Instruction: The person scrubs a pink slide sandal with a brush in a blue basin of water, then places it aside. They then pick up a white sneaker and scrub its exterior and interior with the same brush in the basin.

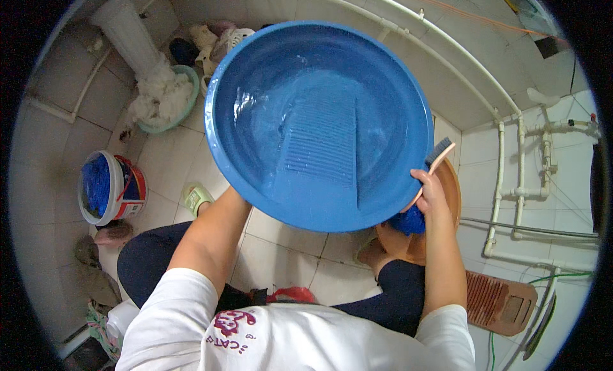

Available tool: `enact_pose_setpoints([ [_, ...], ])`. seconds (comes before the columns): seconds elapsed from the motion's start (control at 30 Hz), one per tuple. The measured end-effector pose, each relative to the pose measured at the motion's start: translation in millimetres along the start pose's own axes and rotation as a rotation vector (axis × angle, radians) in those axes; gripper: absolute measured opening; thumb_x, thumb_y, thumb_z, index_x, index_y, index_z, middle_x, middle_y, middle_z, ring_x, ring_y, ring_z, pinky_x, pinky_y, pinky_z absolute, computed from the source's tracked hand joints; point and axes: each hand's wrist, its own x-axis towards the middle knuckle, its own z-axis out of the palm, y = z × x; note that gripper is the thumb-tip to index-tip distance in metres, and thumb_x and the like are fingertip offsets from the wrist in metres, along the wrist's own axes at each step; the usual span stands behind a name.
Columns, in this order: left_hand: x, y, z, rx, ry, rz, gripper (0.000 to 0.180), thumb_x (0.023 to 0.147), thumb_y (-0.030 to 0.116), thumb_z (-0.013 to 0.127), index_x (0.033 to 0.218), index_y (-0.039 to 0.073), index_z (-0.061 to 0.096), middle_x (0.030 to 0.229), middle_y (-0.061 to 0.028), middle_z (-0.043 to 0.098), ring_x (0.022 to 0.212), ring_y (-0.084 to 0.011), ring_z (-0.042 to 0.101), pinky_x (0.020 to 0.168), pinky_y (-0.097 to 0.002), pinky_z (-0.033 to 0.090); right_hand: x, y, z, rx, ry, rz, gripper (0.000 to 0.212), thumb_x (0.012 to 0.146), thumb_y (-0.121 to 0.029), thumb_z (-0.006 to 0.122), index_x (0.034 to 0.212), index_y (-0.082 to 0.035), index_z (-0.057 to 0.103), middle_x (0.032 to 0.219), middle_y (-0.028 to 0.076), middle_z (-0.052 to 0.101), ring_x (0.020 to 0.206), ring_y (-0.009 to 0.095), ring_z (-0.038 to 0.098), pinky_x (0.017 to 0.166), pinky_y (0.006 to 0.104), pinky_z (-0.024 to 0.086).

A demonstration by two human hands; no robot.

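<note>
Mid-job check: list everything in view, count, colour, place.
Large basin: 1, blue, centre, water inside
Brush: 1, pale, dark bristles, large basin's right rim
Orange basin: 1, orange-brown, right, behind large basin
Washboard: 1, brown, lower right
Bucket: 1, white, red and dark, left
Blue material: 2 lots, blue, orange basin and bucket
Green basin: 1, pale green, upper left, white heap inside
Pipes: several, white, top and right
Footwear: several, mixed, behind large basin
Slipper: 1 clear, pale green, centre left
Red item: 1, red, lower centre
Clutter: several, mixed, lower left
Shirt: 1, white, bottom
Trousers: 1, dark, bottom
Forearms: 2, bare, below large basin
Left grip: 1, hidden behind large basin
Right grip: 1, bare, on brush and large basin
</note>
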Motion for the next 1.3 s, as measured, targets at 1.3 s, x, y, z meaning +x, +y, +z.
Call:
enact_pose_setpoints([
  [1.3, -19.4, 12.7, -17.6, 0.12, -0.254, -0.007, 0.05, 0.084, 0.052, 0.044, 0.123, 0.02, 0.049, 0.132, -0.0041, 0.046, 0.123, -0.0262, 0.04, 0.094, -0.0579, 0.033, -16.0, 2.5, -23.6, -0.155, -0.034, 0.068, 0.048, 0.077, -0.006, 0.058, 0.118, 0.009, 0.038, 0.109, 0.025, 0.051, 0.096, 0.034, 0.056, 0.087, 0.0458, 0.048],
])
